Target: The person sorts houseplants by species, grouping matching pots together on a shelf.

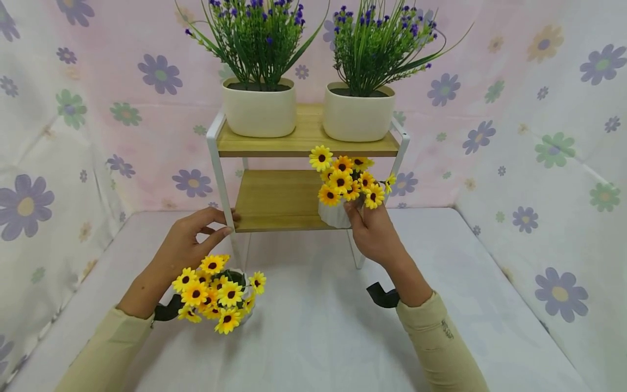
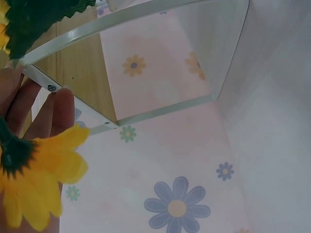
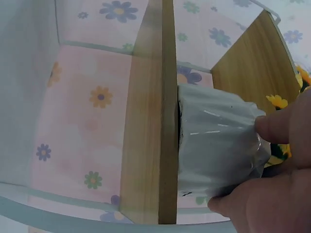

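My right hand [image 1: 356, 213] grips a white ribbed pot [image 1: 334, 215] of yellow sunflowers [image 1: 345, 182] at the right end of the lower wooden shelf [image 1: 274, 198]. In the right wrist view the pot [image 3: 214, 145] has its base against the shelf board [image 3: 150, 145], and my fingers [image 3: 277, 126] curl round its side. My left hand [image 1: 222, 223] pinches the white frame post at the shelf's left front corner. In the left wrist view its fingers [image 2: 60, 111] lie against the frame [image 2: 97, 31]. A second sunflower pot [image 1: 217, 294] stands on the table by my left wrist.
Two cream pots [image 1: 259, 111] [image 1: 358, 117] with purple-flowered plants fill the top shelf [image 1: 306, 142]. The left half of the lower shelf is bare wood. A white cloth covers the table [image 1: 313, 326], and floral fabric walls close in on three sides.
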A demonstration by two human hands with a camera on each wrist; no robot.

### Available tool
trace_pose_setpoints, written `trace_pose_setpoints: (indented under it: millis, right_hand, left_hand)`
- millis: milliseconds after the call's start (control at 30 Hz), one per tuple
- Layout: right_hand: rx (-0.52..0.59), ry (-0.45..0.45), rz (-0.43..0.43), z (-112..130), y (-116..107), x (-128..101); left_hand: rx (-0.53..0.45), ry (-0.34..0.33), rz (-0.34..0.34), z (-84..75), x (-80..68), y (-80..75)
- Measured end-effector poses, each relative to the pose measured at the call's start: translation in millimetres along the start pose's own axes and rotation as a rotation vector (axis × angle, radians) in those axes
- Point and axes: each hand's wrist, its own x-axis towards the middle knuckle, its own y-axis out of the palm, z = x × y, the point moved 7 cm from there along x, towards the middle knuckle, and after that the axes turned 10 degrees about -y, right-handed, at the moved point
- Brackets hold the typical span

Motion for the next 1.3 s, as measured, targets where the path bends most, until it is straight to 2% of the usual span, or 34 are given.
trace_pose_setpoints:
  millis: [200, 300, 433, 600, 667, 867, 1000, 1133, 1300]
  right_hand:
    - [-0.128, -0.029, -0.048, 14, -2, -3]
    - [-0.159, -0.013, -0.054, 22, -2, -5]
    - [-0.168, 0.068, -0.031, 33, 0, -10]
    - [-0.213, 0.201, 0.042, 46, 4, -20]
    - [-0.242, 0.221, 0.069, 53, 6, -24]
    - [-0.328, 0.186, 0.109, 76, 13, -34]
    - [-0.36, 0.179, 0.181, 88, 22, -40]
    - [-0.321, 0.146, 0.249, 92, 39, -40]
    - [-0.244, 0.135, 0.31, 82, 62, -39]
  left_hand:
    - [-0.005, -0.003, 0.005, -0.7, 0.3, 0.7]
    - [0.001, -0.008, 0.004, -0.2, 0.3, 0.9]
    - [0.003, -0.007, 0.002, 0.2, 0.1, 0.6]
    - [0.004, 0.001, 0.002, -0.1, 0.3, 0.5]
    - [0.006, 0.004, 0.0, -0.1, 0.4, 0.3]
    - [0.005, 0.003, -0.001, 0.6, 0.2, 0.1]
    - [0.007, -0.004, 0.001, 0.9, 0.2, -0.1]
    - [0.005, -0.008, 0.002, 0.7, 0.4, -0.7]
    - [0.002, -0.003, 0.001, 0.7, -0.2, -0.4]
